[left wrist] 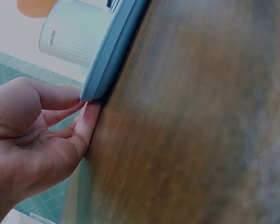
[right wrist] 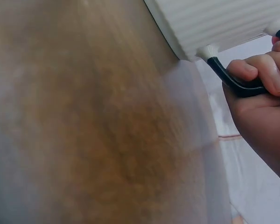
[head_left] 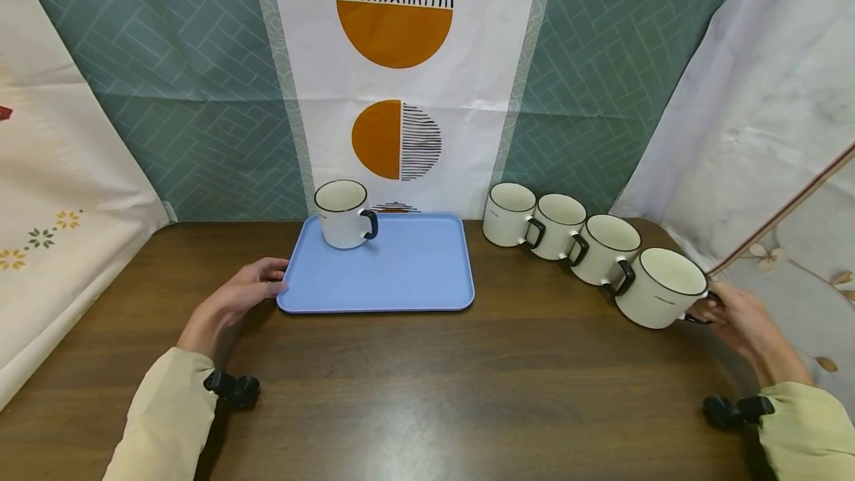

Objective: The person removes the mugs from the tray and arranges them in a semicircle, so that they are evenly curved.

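At the right end of a row of white enamel mugs, my right hand (head_left: 741, 318) grips the black handle (right wrist: 240, 88) of the nearest mug (head_left: 651, 306). That mug stands upright with a dark rim. My left hand (head_left: 243, 289) pinches the left edge of a blue tray (head_left: 387, 280) between thumb and fingers. In the left wrist view, a fingertip (left wrist: 91, 112) sits under the tray's rim (left wrist: 107, 60). Another white mug (head_left: 341, 221) stands upright at the tray's back left, its black handle pointing right.
Three more mugs, including the leftmost one (head_left: 504, 225), stand in a diagonal row right of the tray on the brown wooden table (head_left: 427, 384). A patterned green and white cloth (head_left: 574, 110) hangs behind. Light cloths (head_left: 755, 132) border both sides.
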A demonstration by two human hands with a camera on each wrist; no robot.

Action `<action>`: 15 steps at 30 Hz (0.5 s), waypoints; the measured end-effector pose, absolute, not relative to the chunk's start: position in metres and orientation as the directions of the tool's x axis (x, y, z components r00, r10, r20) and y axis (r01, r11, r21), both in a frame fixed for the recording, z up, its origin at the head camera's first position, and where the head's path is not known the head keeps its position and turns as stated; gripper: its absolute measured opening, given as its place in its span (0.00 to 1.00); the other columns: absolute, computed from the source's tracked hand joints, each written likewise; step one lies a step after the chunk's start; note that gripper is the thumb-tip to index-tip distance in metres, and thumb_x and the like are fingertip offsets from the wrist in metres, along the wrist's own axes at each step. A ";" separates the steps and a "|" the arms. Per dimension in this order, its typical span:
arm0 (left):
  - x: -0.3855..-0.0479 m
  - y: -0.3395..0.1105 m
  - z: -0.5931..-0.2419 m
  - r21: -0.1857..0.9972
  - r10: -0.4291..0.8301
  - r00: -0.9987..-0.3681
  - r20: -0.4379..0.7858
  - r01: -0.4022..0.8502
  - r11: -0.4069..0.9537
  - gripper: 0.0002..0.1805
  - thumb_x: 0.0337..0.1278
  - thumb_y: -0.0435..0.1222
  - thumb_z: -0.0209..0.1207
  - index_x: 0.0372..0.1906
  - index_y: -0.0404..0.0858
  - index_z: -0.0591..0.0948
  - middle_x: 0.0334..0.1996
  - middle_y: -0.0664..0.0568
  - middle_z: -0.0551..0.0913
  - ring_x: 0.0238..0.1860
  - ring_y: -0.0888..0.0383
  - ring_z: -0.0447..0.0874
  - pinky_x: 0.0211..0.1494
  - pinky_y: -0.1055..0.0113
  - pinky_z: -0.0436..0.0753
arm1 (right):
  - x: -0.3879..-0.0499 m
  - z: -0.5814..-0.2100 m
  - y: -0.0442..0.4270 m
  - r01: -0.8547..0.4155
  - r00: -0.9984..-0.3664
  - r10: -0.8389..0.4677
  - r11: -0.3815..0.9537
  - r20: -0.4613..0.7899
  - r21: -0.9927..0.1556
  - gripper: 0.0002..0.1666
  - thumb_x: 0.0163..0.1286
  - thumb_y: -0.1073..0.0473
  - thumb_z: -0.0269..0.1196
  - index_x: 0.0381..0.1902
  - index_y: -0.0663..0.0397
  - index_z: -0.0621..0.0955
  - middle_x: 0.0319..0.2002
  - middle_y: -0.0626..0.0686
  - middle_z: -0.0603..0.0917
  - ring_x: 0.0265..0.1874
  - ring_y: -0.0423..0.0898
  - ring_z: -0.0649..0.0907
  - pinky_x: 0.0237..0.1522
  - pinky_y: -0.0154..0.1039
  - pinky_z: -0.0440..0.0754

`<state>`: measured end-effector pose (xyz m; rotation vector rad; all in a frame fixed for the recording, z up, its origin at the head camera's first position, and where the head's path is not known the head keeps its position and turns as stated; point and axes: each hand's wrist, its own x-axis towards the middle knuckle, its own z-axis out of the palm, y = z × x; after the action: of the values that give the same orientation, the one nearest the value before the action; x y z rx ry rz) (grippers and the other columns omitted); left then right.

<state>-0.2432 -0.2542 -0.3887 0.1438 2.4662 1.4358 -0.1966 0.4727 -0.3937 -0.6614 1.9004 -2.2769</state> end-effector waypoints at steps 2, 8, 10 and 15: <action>-0.244 -0.254 -0.388 0.864 0.227 -0.955 -0.189 -0.052 0.501 0.31 0.66 0.28 0.51 0.68 0.21 0.55 0.57 0.27 0.64 0.54 0.40 0.65 0.57 0.51 0.70 | -0.198 -0.392 0.471 -0.188 -0.866 -0.417 -0.235 0.274 -0.953 0.24 0.78 0.69 0.24 0.20 0.61 0.56 0.15 0.55 0.50 0.16 0.50 0.49 0.27 0.42 0.49; -0.245 -0.256 -0.385 0.865 0.234 -0.956 -0.179 -0.040 0.500 0.31 0.66 0.29 0.51 0.69 0.21 0.54 0.57 0.27 0.64 0.55 0.40 0.65 0.57 0.53 0.70 | -0.197 -0.386 0.465 -0.144 -0.858 -0.468 -0.178 0.213 -0.973 0.24 0.76 0.71 0.22 0.18 0.60 0.55 0.14 0.55 0.50 0.15 0.50 0.49 0.29 0.43 0.49; -0.245 -0.257 -0.383 0.864 0.234 -0.956 -0.175 -0.035 0.502 0.31 0.67 0.28 0.51 0.69 0.20 0.54 0.57 0.27 0.63 0.55 0.40 0.65 0.56 0.54 0.71 | -0.197 -0.385 0.462 -0.131 -0.867 -0.463 -0.145 0.184 -0.981 0.24 0.75 0.71 0.22 0.18 0.60 0.54 0.15 0.55 0.49 0.16 0.50 0.49 0.29 0.43 0.49; -0.243 -0.257 -0.381 0.861 0.229 -0.956 -0.181 -0.042 0.507 0.31 0.67 0.29 0.51 0.69 0.21 0.54 0.57 0.27 0.64 0.55 0.40 0.65 0.56 0.54 0.70 | -0.196 -0.383 0.453 -0.129 -0.857 -0.486 -0.121 0.172 -0.984 0.24 0.76 0.70 0.21 0.18 0.61 0.53 0.15 0.55 0.49 0.17 0.52 0.50 0.31 0.43 0.51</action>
<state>-0.2431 -0.2566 -0.3813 0.1579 2.4801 1.4288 -0.1958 0.4533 -0.3830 -0.6878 1.8962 -2.0689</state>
